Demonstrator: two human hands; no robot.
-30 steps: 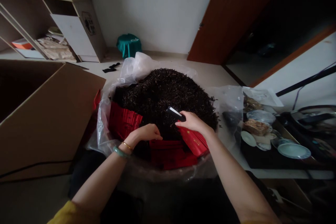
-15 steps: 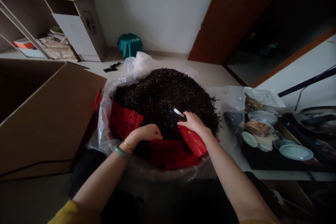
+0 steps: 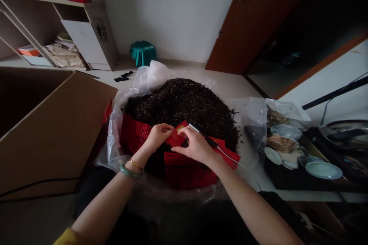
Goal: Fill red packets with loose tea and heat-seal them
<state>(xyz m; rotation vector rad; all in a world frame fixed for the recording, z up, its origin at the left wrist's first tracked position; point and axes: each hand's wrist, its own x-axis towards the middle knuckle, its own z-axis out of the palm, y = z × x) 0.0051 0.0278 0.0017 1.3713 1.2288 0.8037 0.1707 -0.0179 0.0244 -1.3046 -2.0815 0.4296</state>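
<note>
Red packet (image 3: 176,138) pinched between both hands, its long axis tilted up toward the right, above a heap of dark loose tea leaves (image 3: 184,101). Left hand (image 3: 158,136) narrowly grips its left end; right hand (image 3: 195,146) holds its right end and a black corded implement (image 3: 207,138) (white cord (image 3: 230,157) trailing rightward).

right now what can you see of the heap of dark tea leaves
The heap of dark tea leaves is a broad, low mound of thin, twisted, nearly black strands with a few paler flecks, loose and dry-looking. It sits inside a clear plastic bag, whose crumpled sides rise around it. Red packets lie against its near edge.
</note>
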